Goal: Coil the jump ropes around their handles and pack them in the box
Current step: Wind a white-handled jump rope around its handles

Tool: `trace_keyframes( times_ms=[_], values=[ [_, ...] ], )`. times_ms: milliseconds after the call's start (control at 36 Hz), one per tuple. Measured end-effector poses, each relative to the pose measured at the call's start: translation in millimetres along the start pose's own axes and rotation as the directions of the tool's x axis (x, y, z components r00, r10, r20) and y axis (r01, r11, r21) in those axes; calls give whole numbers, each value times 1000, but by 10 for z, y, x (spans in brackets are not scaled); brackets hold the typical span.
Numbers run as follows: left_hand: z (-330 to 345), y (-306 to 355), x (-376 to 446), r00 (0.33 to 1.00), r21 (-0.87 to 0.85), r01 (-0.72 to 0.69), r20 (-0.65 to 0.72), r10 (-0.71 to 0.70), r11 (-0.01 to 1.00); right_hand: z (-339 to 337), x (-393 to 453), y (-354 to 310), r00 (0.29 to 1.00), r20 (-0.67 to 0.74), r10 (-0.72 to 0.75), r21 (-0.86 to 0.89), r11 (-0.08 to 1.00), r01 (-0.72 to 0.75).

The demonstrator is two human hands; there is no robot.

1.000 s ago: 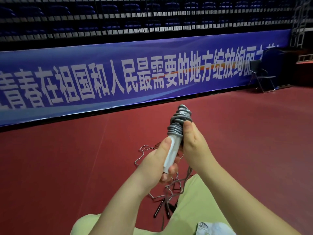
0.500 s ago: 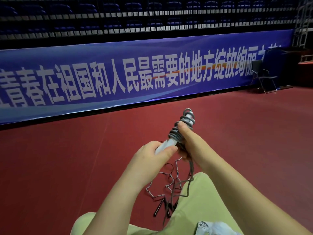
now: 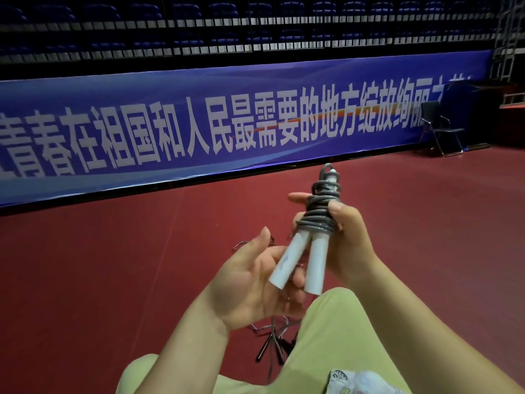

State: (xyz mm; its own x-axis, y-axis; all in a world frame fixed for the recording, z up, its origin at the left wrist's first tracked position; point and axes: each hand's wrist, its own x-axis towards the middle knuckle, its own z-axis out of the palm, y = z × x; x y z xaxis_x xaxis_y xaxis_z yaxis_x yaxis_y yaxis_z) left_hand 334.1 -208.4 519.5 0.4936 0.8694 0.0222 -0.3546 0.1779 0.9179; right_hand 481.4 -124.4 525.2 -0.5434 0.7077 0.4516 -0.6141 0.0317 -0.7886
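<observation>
A blue banner (image 3: 227, 120) with white lettering spans the upper half of the frame above the red floor (image 3: 99, 265), a folding chair (image 3: 440, 127) at right. At centre the right hand (image 3: 348, 243) grips the coiled jump rope (image 3: 316, 214) — grey cord wound round two white handles (image 3: 301, 265) (upright, slightly splayed). The left hand (image 3: 252, 282) lies open, fingers relaxed behind the handles' lower ends. More rope (image 3: 272, 336) lies tangled on the floor below.

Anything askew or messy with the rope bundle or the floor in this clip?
The grey rope is wound unevenly around the white handles, whose lower ends splay apart. More jump ropes lie tangled on the red floor. No box is visible.
</observation>
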Motion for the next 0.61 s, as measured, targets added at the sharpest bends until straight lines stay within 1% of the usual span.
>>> trace_keyframes(
  times_ms=[56, 111, 222, 278, 333, 361, 444, 500, 611],
  values=[
    [48, -63, 56, 996, -77, 19, 87, -12, 997, 35, -15, -36, 998, 65, 0, 68, 998, -4],
    [103, -115, 107, 989, -93, 44, 142, -31, 995, 74, -27, -57, 993, 113, 11, 113, 993, -24],
    [189, -150, 159, 973, -88, 71, 223, -50, 994, 138, -67, -82, 992, 128, 15, 140, 990, -33],
    [223, -132, 158, 964, -131, 68, 263, -32, 989, 124, -81, -96, 990, 140, 28, 184, 981, -54],
    [249, -122, 160, 963, -167, 83, 268, -36, 982, 95, -73, -99, 993, 113, 35, 167, 985, -53],
    [256, -117, 159, 964, -178, 95, 260, -46, 979, 84, -58, -91, 995, 89, 35, 140, 989, -48],
    [263, -97, 151, 967, -210, 119, 248, -65, 970, 94, -38, -102, 999, -18, 33, -29, 999, -34],
    [246, -66, 131, 975, -211, 108, 213, -62, 971, 106, -29, -132, 996, -54, 68, -111, 991, -73],
    [237, 27, 99, 997, -143, 62, 45, -56, 988, 64, 10, -172, 992, -45, 114, -335, 934, -122]
  ],
)
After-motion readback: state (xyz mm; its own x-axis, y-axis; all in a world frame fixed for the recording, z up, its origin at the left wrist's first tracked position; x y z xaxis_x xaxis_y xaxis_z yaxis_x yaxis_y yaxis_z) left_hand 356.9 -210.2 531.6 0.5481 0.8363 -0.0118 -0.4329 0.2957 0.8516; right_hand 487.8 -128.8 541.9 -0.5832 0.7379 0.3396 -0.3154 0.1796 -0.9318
